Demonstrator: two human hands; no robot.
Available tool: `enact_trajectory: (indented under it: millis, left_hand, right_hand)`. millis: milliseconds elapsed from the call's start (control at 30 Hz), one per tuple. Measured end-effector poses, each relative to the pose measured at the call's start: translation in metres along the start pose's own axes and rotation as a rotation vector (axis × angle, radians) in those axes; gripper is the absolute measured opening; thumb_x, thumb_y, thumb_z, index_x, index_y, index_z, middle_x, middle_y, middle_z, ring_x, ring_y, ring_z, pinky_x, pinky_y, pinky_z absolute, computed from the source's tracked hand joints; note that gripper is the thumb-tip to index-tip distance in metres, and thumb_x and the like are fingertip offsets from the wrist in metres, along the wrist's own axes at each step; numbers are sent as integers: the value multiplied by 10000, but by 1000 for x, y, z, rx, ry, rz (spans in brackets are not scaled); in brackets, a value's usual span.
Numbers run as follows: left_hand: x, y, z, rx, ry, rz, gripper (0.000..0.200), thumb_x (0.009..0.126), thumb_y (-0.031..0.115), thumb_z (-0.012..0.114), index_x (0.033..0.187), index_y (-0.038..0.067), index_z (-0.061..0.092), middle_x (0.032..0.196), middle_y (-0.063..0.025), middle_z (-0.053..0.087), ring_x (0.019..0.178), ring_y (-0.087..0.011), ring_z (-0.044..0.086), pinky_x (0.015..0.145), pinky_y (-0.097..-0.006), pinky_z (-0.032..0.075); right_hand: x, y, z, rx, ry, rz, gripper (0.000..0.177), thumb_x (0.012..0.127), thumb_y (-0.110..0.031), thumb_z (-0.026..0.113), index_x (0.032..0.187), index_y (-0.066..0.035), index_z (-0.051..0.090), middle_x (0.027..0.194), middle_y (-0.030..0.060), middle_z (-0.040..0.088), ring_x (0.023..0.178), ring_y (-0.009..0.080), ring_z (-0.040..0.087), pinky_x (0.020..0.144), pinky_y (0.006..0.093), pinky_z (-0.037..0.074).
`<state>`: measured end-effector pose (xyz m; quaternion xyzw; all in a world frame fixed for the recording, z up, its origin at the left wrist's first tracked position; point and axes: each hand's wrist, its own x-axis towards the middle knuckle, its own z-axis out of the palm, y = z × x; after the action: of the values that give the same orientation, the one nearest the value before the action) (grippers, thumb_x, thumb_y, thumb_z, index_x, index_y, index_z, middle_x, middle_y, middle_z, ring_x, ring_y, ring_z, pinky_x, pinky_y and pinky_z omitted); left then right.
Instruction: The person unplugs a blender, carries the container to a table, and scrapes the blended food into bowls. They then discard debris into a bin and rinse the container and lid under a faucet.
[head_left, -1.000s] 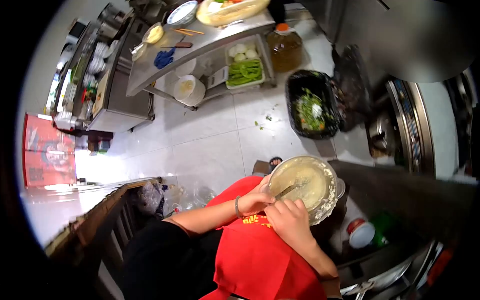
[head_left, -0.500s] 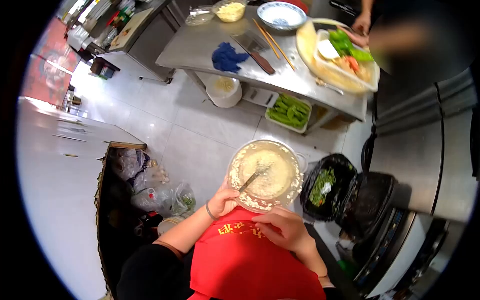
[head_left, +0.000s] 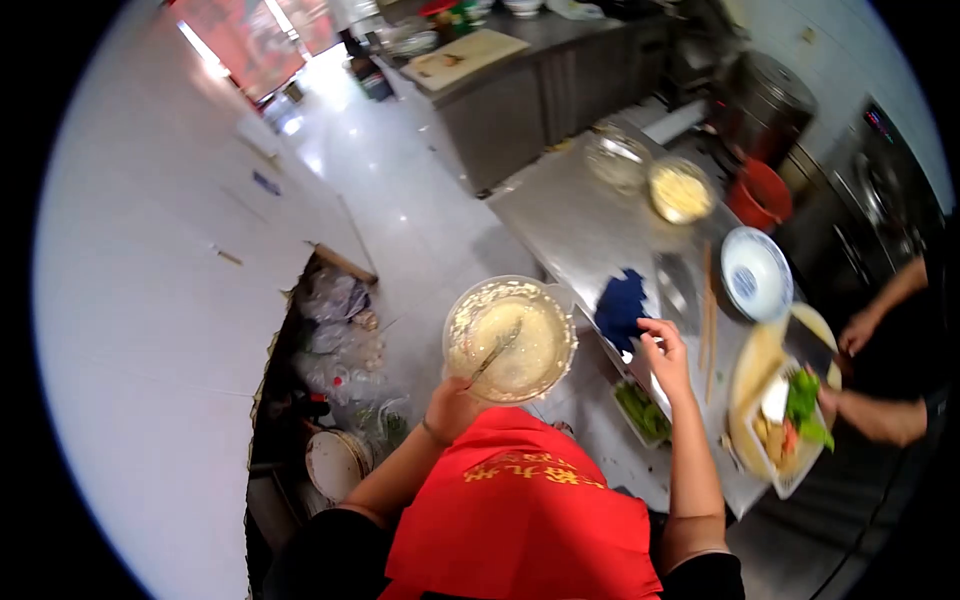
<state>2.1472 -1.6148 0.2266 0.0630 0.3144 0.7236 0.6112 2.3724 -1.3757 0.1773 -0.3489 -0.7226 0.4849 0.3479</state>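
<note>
A metal-looking bowl with pale, wet batter-like contents and bits stuck round its wall hangs in front of the red apron. My left hand holds it at the lower left edge, and a dark utensil leans from that hand into the mixture. Over the steel table's near edge, my right hand is raised with fingers apart and nothing in them. Just beside it lies a crumpled dark blue cloth. Whether the fingers touch the cloth I cannot tell.
On the steel table are a bowl of yellow shreds, chopsticks, a blue-and-white bowl and a white tray of vegetables. Another person's hands are at the right. Plastic bags lie lower left.
The view has swung, bringing the table closer. My right hand has left the bowl's near side and reached out right beside the blue cloth. My left hand still holds the bowl.
</note>
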Motion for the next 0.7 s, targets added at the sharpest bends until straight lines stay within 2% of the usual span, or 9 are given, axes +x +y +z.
enact_trajectory:
  millis: [67,133,200,300,400,433,533,600,700]
  left_hand:
    - [21,18,-4,-18,-21,130,578,773,170,477,1290,25,264,1258,-152,406,1173,-303,386,944,-466,358]
    - [39,34,-29,-40,50,176,563,772,146,484,1279,21,276,1247,-164,410,1150,-298,414,929,-448,388]
    - [59,54,-40,-21,78,170,577,776,178,469,1289,12,265,1289,-150,374,1165,-290,401,946,-413,370]
    - [83,69,-79,13,94,157,547,781,182,458,1275,17,289,1290,-146,370,1144,-280,426,941,-390,379]
    - [109,86,-83,-55,156,156,580,767,170,475,1285,19,260,1276,-177,366,1130,-319,429,937,-444,382]
    - [115,97,-76,-52,148,140,580,767,170,475,1285,19,260,1276,-177,366,1130,-319,429,937,-444,382]
    - [153,134,-53,-81,105,-13,549,780,190,445,1277,20,284,1292,-161,360,1185,-298,368,983,-449,313]
    - [182,153,-59,5,17,-14,569,775,183,441,1294,34,262,1308,-156,336,1203,-315,337,998,-495,264]
    - [221,170,-56,19,18,-63,609,768,191,461,1314,47,233,1335,-142,301,1220,-325,308,1005,-509,240]
  right_hand:
    - [52,61,15,104,-31,109,188,820,-132,551,995,-81,598,912,5,576,787,99,530,654,234,409]
    - [106,73,17,312,73,337,242,831,-181,544,1052,-86,560,943,-12,572,816,89,528,659,212,390]
    - [152,83,14,646,214,507,357,836,-265,538,1141,-93,473,1022,22,552,859,141,544,682,293,411]
    - [190,93,11,784,378,651,403,847,-317,515,1166,-89,421,1035,60,539,896,203,534,696,315,420]
    - [212,129,1,902,469,737,376,871,-275,485,1151,-38,403,1012,74,527,799,197,557,631,310,435]
    - [213,145,-3,957,510,714,272,884,-273,466,1006,-29,455,860,81,566,721,202,571,586,308,453]
    - [225,196,-17,962,547,842,274,895,-310,437,994,-55,457,834,104,557,729,225,568,605,308,467]
    - [231,187,-2,956,829,756,238,902,-267,427,992,-49,453,782,109,557,630,204,551,566,290,472]
    - [226,183,8,891,947,716,266,877,-283,472,1018,-60,438,803,91,551,665,212,552,591,302,473]
